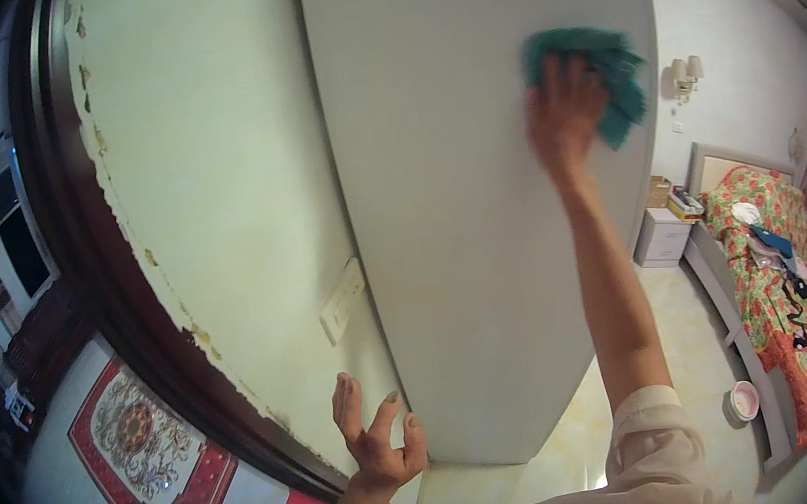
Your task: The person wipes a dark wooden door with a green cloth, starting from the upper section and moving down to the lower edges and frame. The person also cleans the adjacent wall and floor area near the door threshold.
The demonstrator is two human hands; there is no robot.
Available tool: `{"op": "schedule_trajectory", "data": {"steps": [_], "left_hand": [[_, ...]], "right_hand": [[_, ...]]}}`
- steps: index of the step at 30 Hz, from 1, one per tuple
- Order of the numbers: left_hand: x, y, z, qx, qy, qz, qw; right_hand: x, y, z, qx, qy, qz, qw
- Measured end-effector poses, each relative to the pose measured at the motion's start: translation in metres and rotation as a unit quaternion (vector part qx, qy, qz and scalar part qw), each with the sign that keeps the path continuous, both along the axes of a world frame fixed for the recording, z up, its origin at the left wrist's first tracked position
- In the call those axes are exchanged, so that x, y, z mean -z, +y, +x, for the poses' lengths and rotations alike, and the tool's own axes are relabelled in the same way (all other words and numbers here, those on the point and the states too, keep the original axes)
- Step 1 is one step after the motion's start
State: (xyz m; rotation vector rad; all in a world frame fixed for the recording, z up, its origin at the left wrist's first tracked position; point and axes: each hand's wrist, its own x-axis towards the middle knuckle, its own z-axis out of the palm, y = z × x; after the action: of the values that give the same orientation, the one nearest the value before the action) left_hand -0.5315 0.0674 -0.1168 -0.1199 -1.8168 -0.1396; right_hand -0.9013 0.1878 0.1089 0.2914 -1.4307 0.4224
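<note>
The right hand [563,116] is raised high at about 1 o'clock in the head view, fingers spread flat and pressing a teal cloth [604,76] against a tall grey panel [481,222], which looks like the side of a wardrobe or a door. The cloth is bunched under the palm and spills out toward 2 o'clock past the fingertips, close to the panel's right edge. The arm runs down from the hand to a pale sleeve [650,453] at 5 o'clock.

The left hand [376,437] sits low at about 7 o'clock, holding nothing, its fingers curled loosely apart. Its fingertips are at the lower left edge of the grey panel; I cannot tell whether they touch it.

Left of the panel is a cream wall carrying a white switch plate [342,302], and beyond it at 9 o'clock a dark wooden door frame [116,287] with chipped paint along its edge. A red patterned rug [145,445] lies at 8 o'clock. At 3 o'clock stand a bed with a floral cover [793,305], a small white bedside cabinet [661,235] and a wall lamp [686,71]. A pink basin [743,401] rests on the floor just beside the bed.
</note>
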Motion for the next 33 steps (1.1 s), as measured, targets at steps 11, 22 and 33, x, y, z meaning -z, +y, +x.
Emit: {"op": "schedule_trajectory", "data": {"steps": [11, 22, 33], "left_hand": [[0.003, 0.021, -0.065, 0.09, -0.047, 0.035, 0.994], [0.059, 0.014, -0.018, -0.022, -0.055, 0.229, 0.972], [0.078, 0.021, 0.054, -0.265, 0.069, 0.309, 0.911]], "right_hand": [[0.11, -0.08, 0.055, -0.407, -0.131, 0.533, 0.73], [0.074, -0.102, 0.065, -0.515, -0.024, 0.256, 0.818], [0.094, -0.172, 0.32, -0.652, 0.279, 0.325, 0.626]]}}
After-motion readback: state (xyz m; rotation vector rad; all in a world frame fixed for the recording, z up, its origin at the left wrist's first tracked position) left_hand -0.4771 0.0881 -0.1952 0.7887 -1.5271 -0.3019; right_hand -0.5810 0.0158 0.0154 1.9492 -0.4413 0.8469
